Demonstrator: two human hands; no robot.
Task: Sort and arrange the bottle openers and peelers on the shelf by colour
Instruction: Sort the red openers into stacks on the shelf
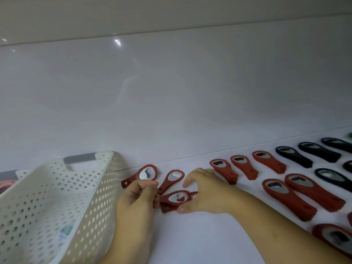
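Observation:
Red bottle openers lie in rows on the white shelf point(190, 235). Two round-headed red openers point(142, 175) point(170, 181) lie near the back wall. A third round-headed red opener point(176, 198) sits on top of another red piece between my hands. My left hand point(137, 199) has its fingers curled at this opener's left end and seems to pinch it. My right hand point(202, 191) arches over its right end, thumb at the front edge. Wider red openers point(223, 173) point(285, 197) lie to the right, black ones point(294, 157) beyond them.
A white perforated basket point(47, 197) with a grey handle stands on the left, close to my left forearm. The glossy white back wall rises behind the rows. A green item point(349, 135) shows at the far right edge.

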